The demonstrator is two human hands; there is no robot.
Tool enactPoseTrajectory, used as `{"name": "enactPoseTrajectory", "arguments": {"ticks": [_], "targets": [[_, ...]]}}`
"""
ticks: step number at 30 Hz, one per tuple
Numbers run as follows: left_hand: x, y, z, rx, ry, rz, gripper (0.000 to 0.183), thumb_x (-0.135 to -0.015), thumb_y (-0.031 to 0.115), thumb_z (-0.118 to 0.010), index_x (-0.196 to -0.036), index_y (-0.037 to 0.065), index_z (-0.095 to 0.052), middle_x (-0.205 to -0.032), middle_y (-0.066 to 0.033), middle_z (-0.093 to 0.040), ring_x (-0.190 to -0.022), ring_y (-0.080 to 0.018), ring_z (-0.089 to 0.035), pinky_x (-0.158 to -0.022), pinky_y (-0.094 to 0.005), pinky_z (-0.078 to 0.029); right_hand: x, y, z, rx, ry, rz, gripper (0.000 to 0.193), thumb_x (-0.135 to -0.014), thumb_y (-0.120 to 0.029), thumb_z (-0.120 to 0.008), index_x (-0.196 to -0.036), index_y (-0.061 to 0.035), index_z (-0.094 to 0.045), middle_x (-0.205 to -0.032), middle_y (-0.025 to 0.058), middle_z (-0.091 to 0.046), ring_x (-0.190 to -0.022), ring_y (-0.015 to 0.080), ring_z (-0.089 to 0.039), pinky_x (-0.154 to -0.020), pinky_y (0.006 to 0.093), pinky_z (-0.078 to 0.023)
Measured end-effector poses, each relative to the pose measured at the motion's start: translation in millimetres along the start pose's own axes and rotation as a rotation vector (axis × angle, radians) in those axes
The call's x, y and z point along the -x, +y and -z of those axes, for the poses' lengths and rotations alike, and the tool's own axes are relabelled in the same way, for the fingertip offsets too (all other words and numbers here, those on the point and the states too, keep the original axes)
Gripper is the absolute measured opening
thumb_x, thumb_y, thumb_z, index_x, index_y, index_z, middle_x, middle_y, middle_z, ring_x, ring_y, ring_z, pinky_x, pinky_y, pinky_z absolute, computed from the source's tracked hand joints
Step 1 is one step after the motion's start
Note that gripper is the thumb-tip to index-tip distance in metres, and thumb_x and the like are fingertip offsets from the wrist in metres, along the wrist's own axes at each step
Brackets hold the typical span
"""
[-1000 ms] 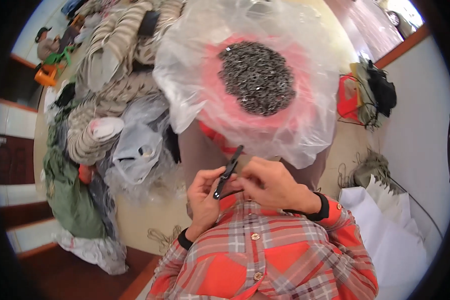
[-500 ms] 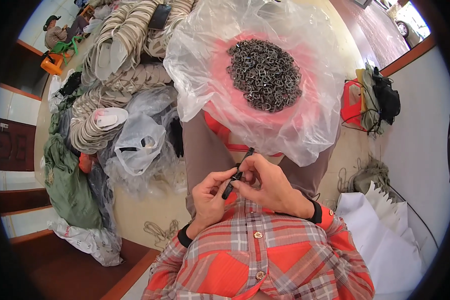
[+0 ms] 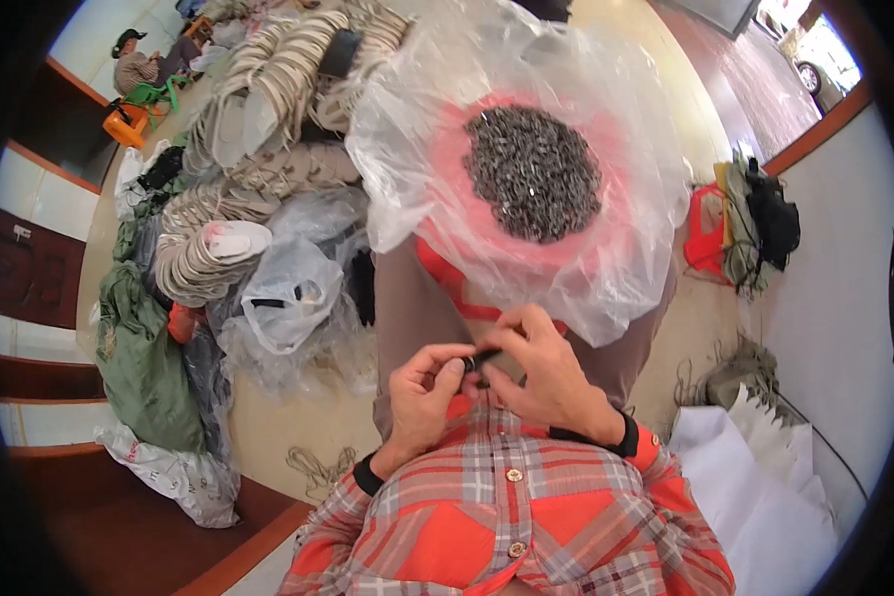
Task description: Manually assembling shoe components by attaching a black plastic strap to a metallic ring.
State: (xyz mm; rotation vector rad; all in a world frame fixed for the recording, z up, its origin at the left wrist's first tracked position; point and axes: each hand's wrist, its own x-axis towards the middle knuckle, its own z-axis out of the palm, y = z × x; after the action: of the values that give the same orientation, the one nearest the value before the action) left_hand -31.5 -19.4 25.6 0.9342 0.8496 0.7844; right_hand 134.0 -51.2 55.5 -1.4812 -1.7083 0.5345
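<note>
My left hand (image 3: pixel 425 392) pinches a short black strap (image 3: pixel 485 356) between thumb and fingertips, just above my lap. A small ring-like piece, perhaps a metal buckle, shows on the strap by the left fingertips. Close on the right, my right hand (image 3: pixel 548 375) has its fingers bent around the strap's other part; they are slightly blurred, and their exact grip is partly hidden. A black strap end (image 3: pixel 569 434) sticks out below the right palm near the wrist. Beyond my hands, a heap of small dark metal buckles (image 3: pixel 533 177) lies on a red surface lined with clear plastic sheeting (image 3: pixel 606 288).
Stacks of beige shoe parts (image 3: pixel 258 109) stand at the far left, with a dark phone (image 3: pixel 341 53) on top. Nearer lie plastic bags (image 3: pixel 293 308) and a green sack (image 3: pixel 149 368). White sheets (image 3: pixel 745 497) lie at right. Another person (image 3: pixel 139 68) sits at far left.
The strap, earlier held slanting and long between both hands, now shows only a short part there. My right fingers have lifted and shifted right. The whole view has tilted slightly.
</note>
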Motion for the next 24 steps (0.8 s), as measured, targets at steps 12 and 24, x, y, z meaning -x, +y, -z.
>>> {"name": "enactPoseTrajectory", "arguments": {"ticks": [12, 24], "targets": [[-8, -6, 10, -0.212, -0.137, 0.055, 0.020, -0.086, 0.009, -0.055, -0.104, 0.001, -0.055, -0.079, -0.0018, -0.060, -0.067, -0.0042, -0.055, -0.058, -0.0187, -0.045, 11, 0, -1, -0.567, -0.423, -0.576, 0.025, -0.083, -0.019, -0.059, -0.094, 0.0026, -0.055, -0.078, 0.0033, -0.056, -0.070, 0.0078, -0.050, -0.060, 0.0226, -0.042], [-28, -6, 20, -0.025, -0.307, 0.094, 0.026, -0.084, 0.006, -0.058, -0.110, 0.001, -0.055, -0.084, -0.0031, -0.062, -0.069, -0.0061, -0.056, -0.064, -0.0208, -0.048, 3, 22, -13, -1.254, -0.317, -0.759, 0.016, -0.086, -0.007, -0.051, -0.100, -0.0006, -0.048, -0.079, 0.0027, -0.051, -0.070, 0.0091, -0.050, -0.063, 0.0222, -0.042]]}}
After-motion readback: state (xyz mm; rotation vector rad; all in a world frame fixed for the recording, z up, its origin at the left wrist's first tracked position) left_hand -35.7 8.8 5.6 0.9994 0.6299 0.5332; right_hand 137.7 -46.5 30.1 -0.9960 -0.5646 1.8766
